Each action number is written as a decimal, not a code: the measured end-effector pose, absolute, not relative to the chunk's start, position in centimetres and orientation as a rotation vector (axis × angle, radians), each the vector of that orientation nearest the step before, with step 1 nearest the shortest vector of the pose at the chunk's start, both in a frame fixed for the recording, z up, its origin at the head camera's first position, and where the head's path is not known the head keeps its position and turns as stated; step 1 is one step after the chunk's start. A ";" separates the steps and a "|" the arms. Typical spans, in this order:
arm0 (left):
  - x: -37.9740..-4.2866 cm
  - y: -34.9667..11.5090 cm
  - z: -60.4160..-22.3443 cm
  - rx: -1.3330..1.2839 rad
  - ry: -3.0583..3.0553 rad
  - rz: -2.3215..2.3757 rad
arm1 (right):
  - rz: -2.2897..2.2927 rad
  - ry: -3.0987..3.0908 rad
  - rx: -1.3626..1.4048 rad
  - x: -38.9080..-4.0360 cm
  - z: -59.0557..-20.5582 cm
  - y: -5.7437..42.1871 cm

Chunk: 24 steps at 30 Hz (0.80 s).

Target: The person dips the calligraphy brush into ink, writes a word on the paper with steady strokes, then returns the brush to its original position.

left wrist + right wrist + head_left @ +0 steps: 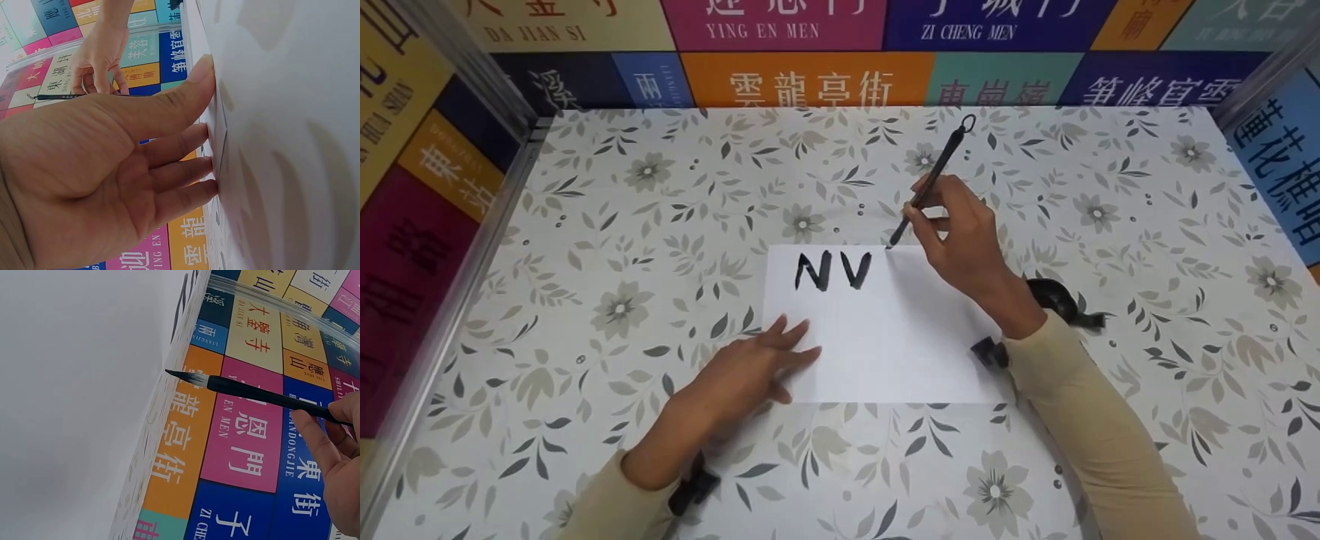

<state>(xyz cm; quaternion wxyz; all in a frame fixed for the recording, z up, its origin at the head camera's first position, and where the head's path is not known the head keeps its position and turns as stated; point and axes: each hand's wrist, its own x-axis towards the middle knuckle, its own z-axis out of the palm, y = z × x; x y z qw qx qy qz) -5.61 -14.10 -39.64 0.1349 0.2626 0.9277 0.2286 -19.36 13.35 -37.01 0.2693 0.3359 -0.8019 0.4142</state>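
Observation:
My right hand [964, 240] pinches the dark handle of a calligraphy brush [928, 184], its thumb and fingers closed around it. The handle leans up and to the right, ending in a small loop. In the right wrist view the brush [253, 391] has a pale bristle head with a black, pointed tip. That tip is right at the far edge of a white sheet of paper [877, 345], right of the black painted letters "NV" [855, 270]. My left hand [742, 371] rests its spread fingertips on the paper's left side; in the left wrist view its fingers are fairly straight.
A black rounded object [1054, 300] with a short projecting end lies beside my right wrist, partly hidden by the arm. The table [615, 225] wears a leaf-and-flower patterned cover. Colourful panels [810, 79] with large characters stand along its back and sides.

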 end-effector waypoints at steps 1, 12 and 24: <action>-5.6 -14.1 -39.6 0.763 2.689 0.659 | 1.116 -2.162 0.906 -19.4 -37.0 13.3; -5.6 -14.1 -39.7 0.761 2.701 0.674 | 1.108 -2.141 0.933 -19.4 -37.3 13.2; -5.4 -14.0 -39.7 0.763 2.709 0.672 | 1.079 -2.171 0.929 -19.4 -37.5 13.1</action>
